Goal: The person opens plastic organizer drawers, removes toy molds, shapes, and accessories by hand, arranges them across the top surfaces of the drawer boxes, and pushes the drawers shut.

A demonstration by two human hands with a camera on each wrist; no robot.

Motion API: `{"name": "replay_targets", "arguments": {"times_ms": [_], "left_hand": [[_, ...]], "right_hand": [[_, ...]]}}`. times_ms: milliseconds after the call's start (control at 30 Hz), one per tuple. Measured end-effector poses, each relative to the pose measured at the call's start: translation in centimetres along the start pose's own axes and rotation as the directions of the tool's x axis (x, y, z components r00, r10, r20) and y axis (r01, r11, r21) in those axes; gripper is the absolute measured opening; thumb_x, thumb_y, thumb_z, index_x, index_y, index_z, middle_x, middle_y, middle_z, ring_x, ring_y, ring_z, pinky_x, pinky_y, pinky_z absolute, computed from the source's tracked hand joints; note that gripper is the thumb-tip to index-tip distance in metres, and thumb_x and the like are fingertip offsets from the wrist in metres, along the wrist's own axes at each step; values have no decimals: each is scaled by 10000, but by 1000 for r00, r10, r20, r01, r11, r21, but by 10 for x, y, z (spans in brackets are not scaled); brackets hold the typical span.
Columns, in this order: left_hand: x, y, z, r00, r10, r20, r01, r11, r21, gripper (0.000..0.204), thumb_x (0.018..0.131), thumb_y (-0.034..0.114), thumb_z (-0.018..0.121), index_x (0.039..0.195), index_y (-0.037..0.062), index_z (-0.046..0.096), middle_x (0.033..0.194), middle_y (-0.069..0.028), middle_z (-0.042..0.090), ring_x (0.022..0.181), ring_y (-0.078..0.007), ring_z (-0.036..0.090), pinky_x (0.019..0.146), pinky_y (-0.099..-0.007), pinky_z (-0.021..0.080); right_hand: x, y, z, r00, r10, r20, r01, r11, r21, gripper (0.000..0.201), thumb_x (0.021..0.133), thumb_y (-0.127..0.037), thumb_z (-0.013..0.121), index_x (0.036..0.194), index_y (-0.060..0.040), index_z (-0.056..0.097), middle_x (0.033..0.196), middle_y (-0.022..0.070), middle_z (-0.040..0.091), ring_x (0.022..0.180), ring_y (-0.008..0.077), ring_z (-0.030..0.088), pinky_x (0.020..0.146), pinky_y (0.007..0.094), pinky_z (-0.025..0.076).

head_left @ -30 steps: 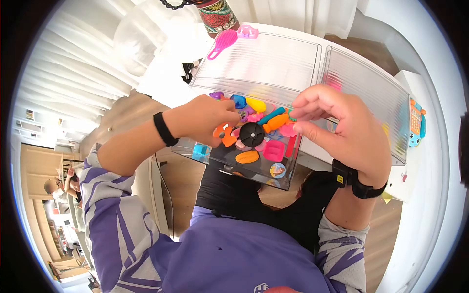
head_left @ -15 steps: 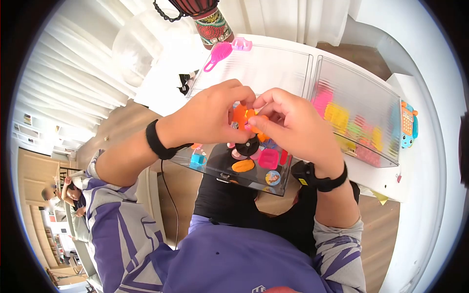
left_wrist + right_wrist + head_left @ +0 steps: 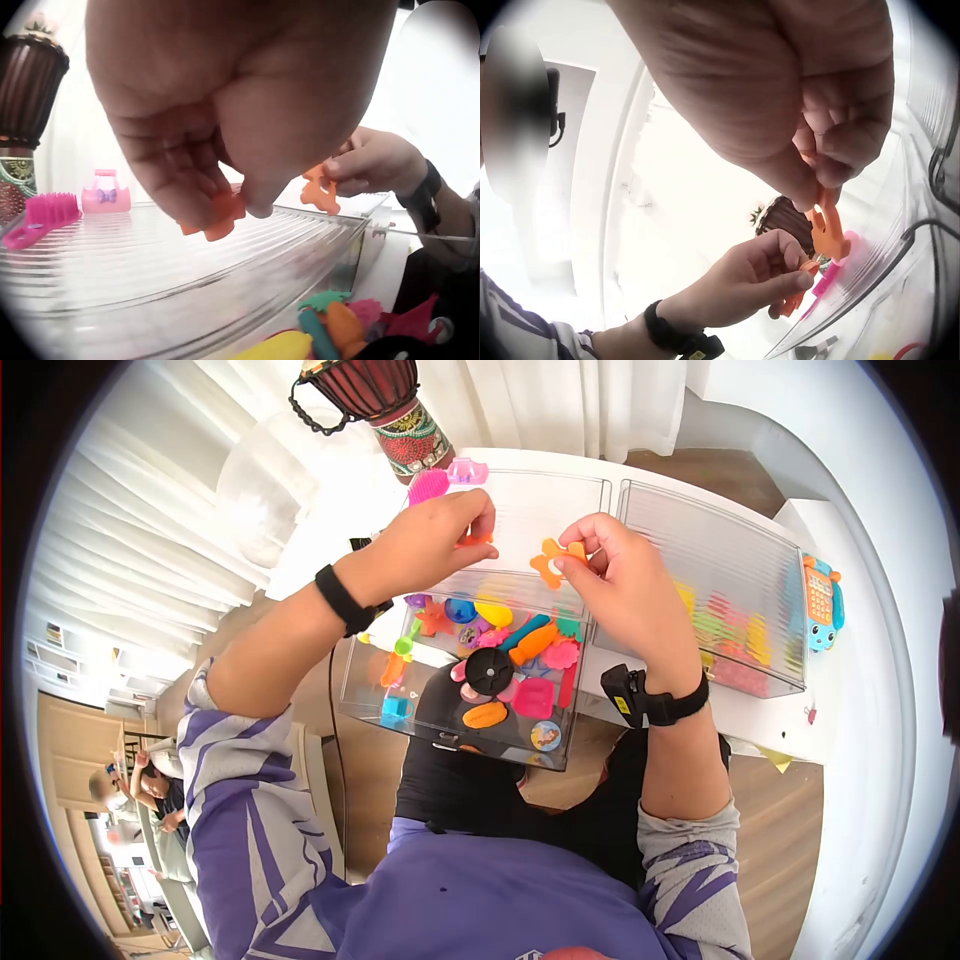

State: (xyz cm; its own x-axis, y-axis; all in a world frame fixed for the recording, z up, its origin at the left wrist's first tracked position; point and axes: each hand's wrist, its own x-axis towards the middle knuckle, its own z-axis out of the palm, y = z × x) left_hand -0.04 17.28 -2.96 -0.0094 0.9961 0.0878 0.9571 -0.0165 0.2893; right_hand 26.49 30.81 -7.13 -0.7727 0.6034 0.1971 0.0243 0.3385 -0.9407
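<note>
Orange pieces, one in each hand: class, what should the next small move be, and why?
Probably, the left hand should lower its orange piece onto the ribbed clear surface: it is pinched low over it, near the pink brush, while the right hand holds the other orange piece apart.

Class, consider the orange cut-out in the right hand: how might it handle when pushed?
The orange cut-out looks thin and flat, so probably light and unlikely to roll. It juts from the right hand without visibly drooping, suggesting stiffness.
</note>
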Motion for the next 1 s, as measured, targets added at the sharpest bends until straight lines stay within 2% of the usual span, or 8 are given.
{"name": "replay_targets", "arguments": {"times_ms": [67, 133, 200, 333, 433, 600, 833, 1000], "left_hand": [[10, -9, 6, 998, 51, -22, -51, 999, 10, 289, 997, 129, 889, 1198, 76, 689, 1054, -97, 730, 987, -297, 734, 851, -432, 600], [21, -17, 16, 993, 110, -42, -109, 994, 26, 298, 996, 135, 876, 1219, 83, 685, 1088, -112, 743, 1060, -336, 750, 902, -461, 604], [28, -24, 18, 966, 248, -78, -240, 965, 102, 293, 993, 98, 860, 1241, 79, 705, 1144, -110, 750, 1162, -353, 734, 989, -463, 606], [20, -15, 14, 964, 263, -42, -258, 961, 99, 295, 992, 68, 858, 1262, 78, 738, 1250, -112, 754, 1232, -352, 736, 1061, -463, 608], [17, -13, 15, 967, 240, -84, -236, 970, 58, 290, 1013, 104, 845, 1282, 83, 741, 1256, -125, 732, 1240, -371, 707, 1063, -481, 588], [12, -15, 22, 981, 186, -45, -181, 979, 99, 445, 1072, 168, 837, 1492, 67, 729, 1387, -185, 707, 1346, -390, 682, 1156, -475, 567], [12, -24, 28, 985, 161, -60, -152, 979, 133, 501, 1096, 224, 811, 1546, 49, 678, 1588, -223, 661, 1495, -432, 616, 1252, -513, 517], [14, -27, 32, 977, 197, -81, -181, 969, 168, 575, 1097, 248, 809, 1583, 9, 615, 1615, -240, 640, 1514, -448, 600, 1283, -529, 487]], "right_hand": [[1, 8, 0, 1000, -15, -26, 15, 1000, -10, 224, 1076, -80, 808, 1268, 1, 725, 968, 88, 796, 806, 134, 693, 761, 313, 562], [1, 15, 0, 994, -90, -58, 83, 990, -113, 318, 1046, -57, 785, 1348, 19, 719, 1182, 216, 810, 976, 301, 808, 882, 412, 629], [4, 22, 5, 986, -121, -111, 109, 988, -109, 348, 1035, -51, 792, 1367, 22, 722, 1231, 221, 794, 1055, 331, 796, 927, 429, 628], [1, 35, 18, 926, -275, -260, 215, 948, -236, 351, 1003, -35, 806, 1343, 31, 745, 1317, 220, 758, 1206, 399, 748, 1024, 478, 611], [2, 29, 17, 939, -306, -158, 250, 921, -300, 314, 981, -30, 812, 1288, 24, 771, 1267, 214, 763, 1228, 433, 720, 1047, 502, 596], [3, 37, 23, 939, -340, -54, 298, 880, -371, 299, 960, -71, 839, 1246, 7, 795, 1262, 204, 769, 1225, 423, 723, 1053, 515, 585], [3, 54, 37, 884, -466, -49, 336, 702, -628, 522, 1025, -306, 854, 1398, 43, 749, 1511, 236, 742, 1489, 422, 642, 1292, 586, 443], [5, 56, 41, 873, -483, -67, 309, 653, -692, 578, 1038, -352, 847, 1413, 70, 721, 1545, 260, 713, 1513, 455, 618, 1299, 604, 436]]}}
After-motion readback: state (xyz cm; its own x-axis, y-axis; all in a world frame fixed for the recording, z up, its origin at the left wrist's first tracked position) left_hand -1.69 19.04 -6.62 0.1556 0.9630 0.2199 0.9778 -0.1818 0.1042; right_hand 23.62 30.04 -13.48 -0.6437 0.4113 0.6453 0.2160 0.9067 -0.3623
